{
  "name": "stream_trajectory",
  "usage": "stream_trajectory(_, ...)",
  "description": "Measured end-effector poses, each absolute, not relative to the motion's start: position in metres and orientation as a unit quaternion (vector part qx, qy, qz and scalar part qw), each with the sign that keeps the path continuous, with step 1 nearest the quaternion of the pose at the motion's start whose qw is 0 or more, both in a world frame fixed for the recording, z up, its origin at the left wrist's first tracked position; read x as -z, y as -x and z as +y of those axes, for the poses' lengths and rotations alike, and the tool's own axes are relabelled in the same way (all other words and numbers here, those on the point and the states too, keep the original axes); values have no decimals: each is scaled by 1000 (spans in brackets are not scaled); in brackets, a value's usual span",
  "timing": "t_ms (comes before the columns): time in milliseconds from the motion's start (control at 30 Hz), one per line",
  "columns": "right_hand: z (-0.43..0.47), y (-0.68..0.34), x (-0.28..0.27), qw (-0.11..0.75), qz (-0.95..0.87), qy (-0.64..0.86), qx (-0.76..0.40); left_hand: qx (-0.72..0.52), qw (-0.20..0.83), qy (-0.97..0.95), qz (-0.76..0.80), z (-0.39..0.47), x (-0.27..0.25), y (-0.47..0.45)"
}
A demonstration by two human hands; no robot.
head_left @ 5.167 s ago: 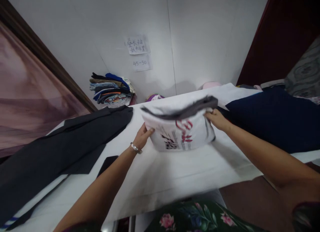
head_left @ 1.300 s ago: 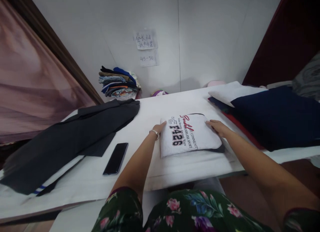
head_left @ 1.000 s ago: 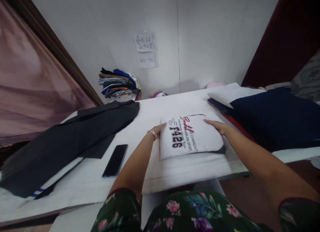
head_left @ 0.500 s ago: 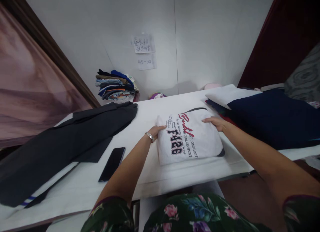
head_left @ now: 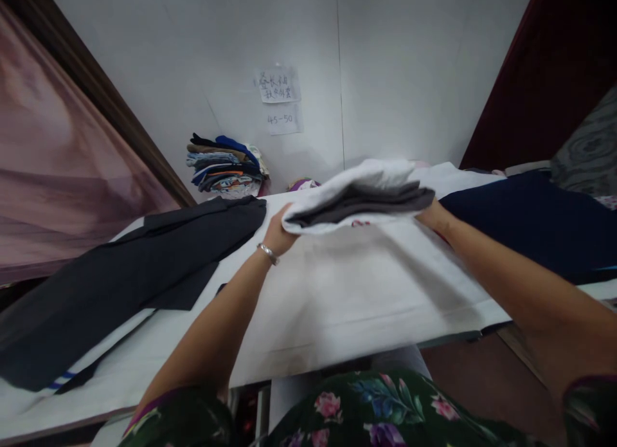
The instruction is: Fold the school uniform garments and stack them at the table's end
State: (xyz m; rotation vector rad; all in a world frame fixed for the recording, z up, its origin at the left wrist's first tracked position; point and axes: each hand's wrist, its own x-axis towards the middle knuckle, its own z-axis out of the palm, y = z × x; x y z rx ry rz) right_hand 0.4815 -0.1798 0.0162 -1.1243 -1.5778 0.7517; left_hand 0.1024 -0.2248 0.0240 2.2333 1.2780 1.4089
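A folded white shirt [head_left: 332,196] with dark grey parts showing between its layers is held up above the white table [head_left: 366,292]. My left hand [head_left: 282,231], with a silver bracelet at the wrist, grips the shirt's left end; some of its fingers are hidden beneath the cloth. At the right end my right hand [head_left: 431,217] holds the other side, its fingers mostly hidden behind the fabric. The printed face is turned away, and only a bit of red lettering shows at the lower edge.
A dark grey garment [head_left: 135,273] with white and blue stripes lies on the left. To the right is a navy garment [head_left: 530,222]. Behind the table's far edge stands a stack of folded clothes [head_left: 226,167], with paper notes [head_left: 279,90] on the wall above.
Both hands have lifted the shirt off the table and tipped it, so its printed front no longer shows and its folded edge faces me. My left forearm now covers most of the phone.
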Motion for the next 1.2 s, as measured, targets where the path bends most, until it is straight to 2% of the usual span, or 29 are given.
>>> stream_trajectory(100, -218, -483, 52, 484, -682, 461, -295, -385, 51, -827, 406, -259, 38, -102)
stream_trajectory(167, -247, -484, 91, 428, -740, 443, -268, -334, 47, -874, 349, -284, 76, -101)
stream_trajectory(300, -285, -498, 123, 356, -806, 414, -229, -265, 38, -909, 320, -319, 110, -96)
stream_trajectory(400, -285, -515, 118, 295, -839, 402, -216, -235, 59, -917, 317, -323, 102, -89)
stream_trajectory(467, -278, -525, 111, 265, -832, 420, -247, -244, 100, -910, 321, -319, 93, -87)
stream_trajectory(600, -263, -527, 93, 290, -741, 518, -314, -299, 152, -849, 409, -309, 79, -94)
stream_trajectory(700, -253, -511, 81, 323, -650, 600, -337, -295, 112, -828, 464, -304, 75, -114)
stream_trajectory(800, -243, -488, 75, 275, -634, 644, -329, -227, 68, -851, 468, -306, 73, -141)
stream_trajectory(900, -237, -471, 71, 230, -671, 659, -251, -155, 27, -871, 465, -313, 74, -162)
stream_trajectory(1000, -237, -457, 67, 196, -706, 658, -173, -132, -16, -878, 460, -319, 77, -172)
stream_trajectory(1100, -240, -442, 66, 148, -730, 649, -156, -130, -36, -878, 459, -320, 81, -173)
stream_trajectory(1200, -240, -430, 68, 171, -727, 641, -174, -131, -37, -877, 461, -319, 80, -173)
